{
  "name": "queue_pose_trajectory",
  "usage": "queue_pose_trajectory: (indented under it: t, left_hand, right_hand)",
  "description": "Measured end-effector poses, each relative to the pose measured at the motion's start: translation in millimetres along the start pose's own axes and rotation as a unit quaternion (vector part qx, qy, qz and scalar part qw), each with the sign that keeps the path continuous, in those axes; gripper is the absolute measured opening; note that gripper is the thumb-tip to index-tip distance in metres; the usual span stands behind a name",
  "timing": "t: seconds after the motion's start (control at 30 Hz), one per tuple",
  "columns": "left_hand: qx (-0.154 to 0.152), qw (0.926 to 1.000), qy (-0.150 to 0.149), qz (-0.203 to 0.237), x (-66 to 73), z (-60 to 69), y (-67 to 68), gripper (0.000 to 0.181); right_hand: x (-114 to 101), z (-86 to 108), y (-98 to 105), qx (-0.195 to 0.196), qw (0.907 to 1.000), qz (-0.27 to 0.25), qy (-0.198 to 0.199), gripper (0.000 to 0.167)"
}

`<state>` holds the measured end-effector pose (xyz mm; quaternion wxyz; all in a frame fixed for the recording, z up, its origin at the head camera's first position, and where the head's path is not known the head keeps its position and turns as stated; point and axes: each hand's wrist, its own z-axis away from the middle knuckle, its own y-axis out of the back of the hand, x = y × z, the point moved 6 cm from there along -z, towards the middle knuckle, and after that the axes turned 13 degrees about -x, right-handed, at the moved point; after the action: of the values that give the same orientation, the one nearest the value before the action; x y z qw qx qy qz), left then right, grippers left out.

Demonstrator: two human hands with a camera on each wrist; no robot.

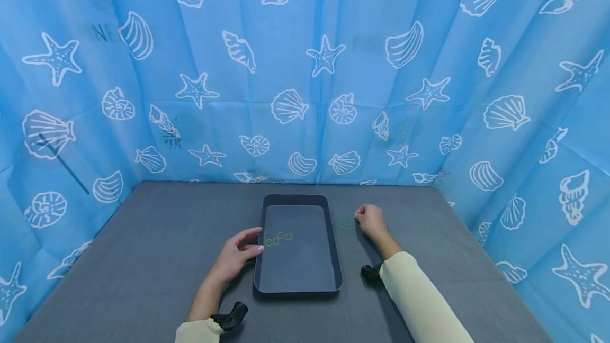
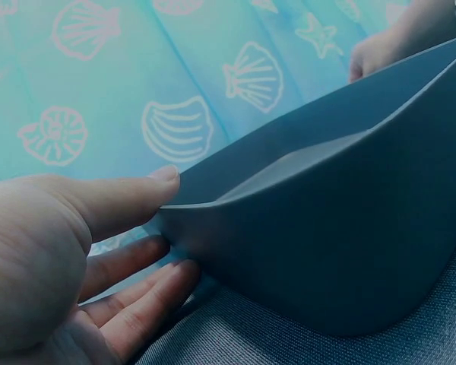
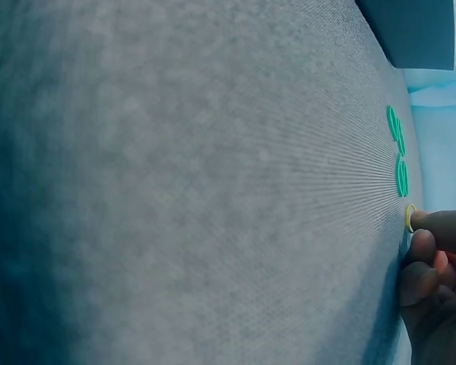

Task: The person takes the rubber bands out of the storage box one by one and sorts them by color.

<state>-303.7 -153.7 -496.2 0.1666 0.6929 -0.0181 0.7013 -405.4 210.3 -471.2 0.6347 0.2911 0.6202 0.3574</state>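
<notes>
A dark grey rectangular tray (image 1: 300,289) lies on the table, with several thin yellow rings (image 1: 278,238) inside near its left wall. My left hand (image 1: 233,255) is at the tray's left side. Its thumb touches the rim, and the other fingers, fairly straight, lie along the outer wall in the left wrist view. To the right of the tray, my right hand (image 1: 373,223) pinches a thin yellow ring (image 3: 408,219) between thumb and fingertip, close to the tabletop. Beside it lie several thin green rings (image 3: 401,176), faint in the head view.
A grey cloth-covered table (image 1: 167,258) stretches around the tray. Behind it and along both sides hangs a blue curtain (image 1: 305,136) with white shell and starfish prints. Black wrist devices (image 1: 231,316) are worn at both sleeves.
</notes>
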Motion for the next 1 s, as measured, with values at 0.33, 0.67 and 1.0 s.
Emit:
queue_pose_trajectory:
  t: [0.33,0.67,1.0]
  left_hand:
    - [-0.002,1.0,-0.001,0.003,1.6,0.8,0.2,0.045]
    - [-0.003,1.0,-0.005,0.004,-0.7,0.2,0.7,0.045]
    - [-0.002,1.0,-0.004,0.001,0.6,0.9,0.0,0.045]
  right_hand:
    - [0.5,2.3,3.4,0.024,0.9985,-0.048,0.007,0.007]
    - [-18.4,-1.3,9.0,0.039,0.9945,-0.092,0.032,0.009]
    - [-51.3,-8.1,12.3,0.039,0.9952,-0.085,0.03,0.006]
